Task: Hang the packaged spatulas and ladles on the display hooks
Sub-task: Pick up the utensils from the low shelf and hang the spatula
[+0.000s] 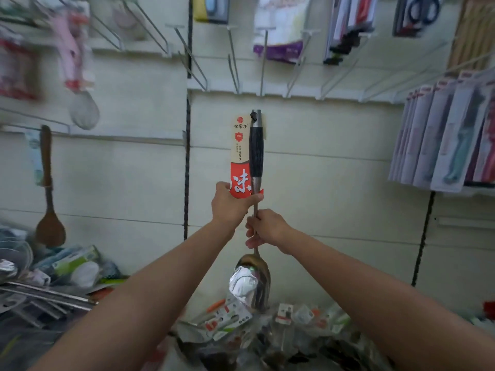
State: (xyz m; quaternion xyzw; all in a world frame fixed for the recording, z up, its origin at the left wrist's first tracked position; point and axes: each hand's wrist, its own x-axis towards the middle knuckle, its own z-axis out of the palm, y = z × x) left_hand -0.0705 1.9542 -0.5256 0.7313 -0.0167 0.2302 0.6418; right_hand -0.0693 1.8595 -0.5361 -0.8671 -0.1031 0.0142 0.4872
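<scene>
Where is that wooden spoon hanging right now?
The wooden spoon hangs on the left wall panel in the head view, above a pile of packaged goods, far left of both hands.

Pale slatted wall (pixel 334 183), black vertical rails (pixel 186 170)

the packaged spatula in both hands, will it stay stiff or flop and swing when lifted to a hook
The packaged spatula likely stays stiff: its metal shaft runs straight between the left hand and right hand. It probably feels bottom-heavy, since the broad blade hangs low. The thin card sleeve could bend or twist if gripped alone.
</scene>
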